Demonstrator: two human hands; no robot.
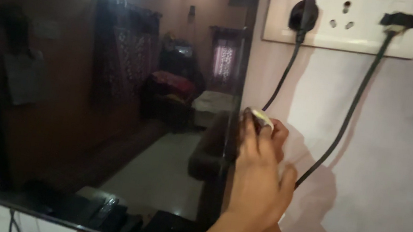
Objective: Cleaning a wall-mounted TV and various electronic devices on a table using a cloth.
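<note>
Both hands (259, 175) overlap at the television's (99, 92) right edge, grip clenched on a pale cloth (261, 118), mid-wipe; next keep pressure along the bezel

A white socket board (352, 37) on the pale wall (396, 155) holds two black plugs with hanging cables (345, 122).

A small, crumpled pale-yellow cloth wad (261, 118) is sitting pinched in fingertips, pressing against the right edge of a large, glossy black flat screen (114, 94) that is standing upright and reflecting a room.
</note>
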